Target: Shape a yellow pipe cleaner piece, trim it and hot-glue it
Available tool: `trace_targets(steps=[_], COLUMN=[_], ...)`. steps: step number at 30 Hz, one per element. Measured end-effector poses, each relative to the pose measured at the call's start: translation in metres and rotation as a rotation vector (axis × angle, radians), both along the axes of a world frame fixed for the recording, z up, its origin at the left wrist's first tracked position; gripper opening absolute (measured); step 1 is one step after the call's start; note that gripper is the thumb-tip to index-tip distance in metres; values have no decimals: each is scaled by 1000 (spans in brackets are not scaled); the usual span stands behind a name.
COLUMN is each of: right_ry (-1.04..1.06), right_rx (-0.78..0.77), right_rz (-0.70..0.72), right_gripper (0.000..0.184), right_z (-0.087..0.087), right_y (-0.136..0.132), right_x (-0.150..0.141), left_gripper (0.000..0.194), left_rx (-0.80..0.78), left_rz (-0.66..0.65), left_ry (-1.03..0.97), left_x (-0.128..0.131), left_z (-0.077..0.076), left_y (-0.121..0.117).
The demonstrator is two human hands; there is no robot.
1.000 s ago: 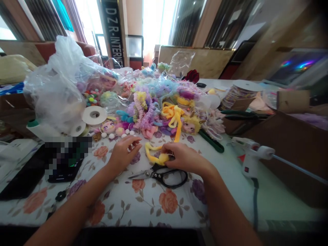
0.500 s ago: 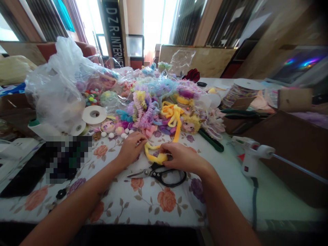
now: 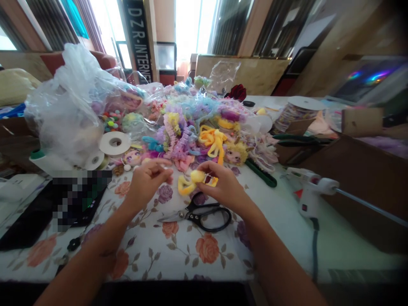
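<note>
My right hand pinches a soft yellow plush cord, bunched into a small loop. A fluffy yellow knob shows at the fingertips. To its left, my left hand is held apart from the cord, thumb and fingers spread with nothing visible between them. Black-handled scissors lie on the flowered cloth just below my right hand, blades pointing left. Behind my right hand, a bundle of orange-yellow plush cord rests beside a doll face with curly yellow hair.
A heap of pastel ruffles and trims fills the table's back. At left are a plastic bag, a white ribbon roll and a dark phone-like slab. At right are a white glue gun, a green-handled tool and a cardboard box.
My left hand has drawn back left, away from the yellow cord, and its fingers have parted. My right hand has lifted the cord slightly and turned it.
</note>
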State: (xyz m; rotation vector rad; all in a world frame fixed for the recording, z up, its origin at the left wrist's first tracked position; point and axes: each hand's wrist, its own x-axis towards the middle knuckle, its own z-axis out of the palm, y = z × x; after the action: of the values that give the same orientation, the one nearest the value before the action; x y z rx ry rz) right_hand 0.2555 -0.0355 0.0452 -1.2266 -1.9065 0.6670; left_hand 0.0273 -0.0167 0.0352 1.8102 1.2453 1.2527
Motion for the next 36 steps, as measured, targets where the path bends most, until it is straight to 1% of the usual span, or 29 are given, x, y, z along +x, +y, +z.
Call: trace_targets(steps=[2, 4, 6, 8, 12, 14, 18, 20, 23, 26, 30, 32, 33, 36], right_ry=[18, 36, 51, 29, -140, -206, -266, -289, -309, -332, -349, -280, -216, 6], right_rx=[79, 143, 194, 269, 469, 581, 838, 897, 930, 904, 855, 834, 807, 647], right_rz=[-65, -101, -114, -125, -151, -149, -152, -149, -105, -49, 10, 32, 20, -113], right_gripper=[21, 21, 18, 15, 16, 18, 17, 18, 19, 22, 27, 29, 28, 25], right_z=[-4, -7, -11, -14, -20, -25, -33, -36, -39, -41, -40, -38, -36, -28], right_y=[1, 2, 2, 0, -6, -8, -8, -8, -7, -7, -8, -10, -11, -13], right_x=[-5, -9, -14, -18, -27, -31, -36, -37, -37, -38, -41, -41, -40, -35], left_gripper=[24, 20, 33, 40, 46, 42, 34, 34, 30, 25, 30, 32, 33, 37], left_rx=[-38, -41, -119, -222, -287, -347, -539, -612, -641, -628, -602, -550, -521, -448], left_rz=[1, -83, -209, -269, -228, -228, -264, -321, -395, -378, -352, -342, -332, -325], left_ry=[57, 39, -94, -229, -334, -383, -551, -639, -710, -727, -704, -658, -630, -566], left_x=[13, 23, 29, 31, 26, 22, 21, 23, 26, 24, 18, 16, 15, 13], left_z=[1, 0, -2, -5, -11, -15, -20, -22, -23, -25, -28, -28, -27, -21], left_y=[-4, -4, -4, -4, -9, -12, -14, -14, -14, -12, -7, -5, -5, -5])
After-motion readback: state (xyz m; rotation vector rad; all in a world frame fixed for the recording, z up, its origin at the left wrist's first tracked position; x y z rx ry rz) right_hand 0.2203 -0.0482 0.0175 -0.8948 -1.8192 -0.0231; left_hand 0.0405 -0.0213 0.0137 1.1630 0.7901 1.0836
